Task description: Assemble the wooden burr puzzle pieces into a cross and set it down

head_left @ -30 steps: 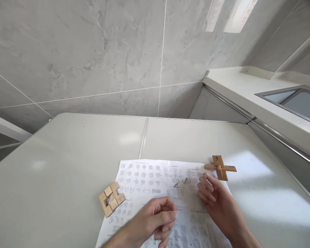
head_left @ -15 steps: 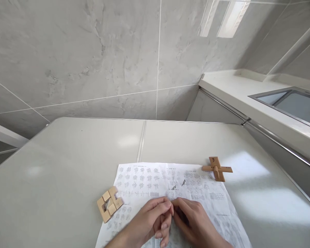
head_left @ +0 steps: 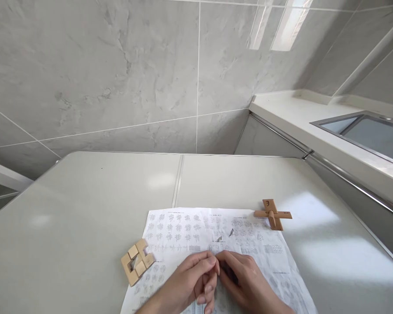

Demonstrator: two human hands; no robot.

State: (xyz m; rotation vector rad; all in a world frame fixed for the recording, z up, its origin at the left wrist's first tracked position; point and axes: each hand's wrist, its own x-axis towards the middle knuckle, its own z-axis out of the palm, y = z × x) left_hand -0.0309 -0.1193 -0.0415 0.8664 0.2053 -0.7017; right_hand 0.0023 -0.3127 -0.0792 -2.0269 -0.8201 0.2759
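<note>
My left hand [head_left: 191,283] and my right hand [head_left: 245,283] meet fingertip to fingertip low in the view, over a printed instruction sheet [head_left: 183,229] with many small diagrams. Both hands have their fingers curled and pinched together; whatever lies between them is hidden. A flat wooden puzzle of joined cubes [head_left: 137,261] rests at the sheet's left edge, just left of my left hand. A wooden cross-shaped puzzle [head_left: 272,214] sits at the sheet's far right corner, away from both hands.
The sheet lies on a pale grey table [head_left: 85,205] with a seam down its middle. A tiled wall [head_left: 118,78] rises behind it. To the right runs a counter [head_left: 301,115] with a sunken steel sink [head_left: 367,131].
My right hand moved left from beside the cross-shaped puzzle and joined my left hand in the middle. The view tilted slightly.
</note>
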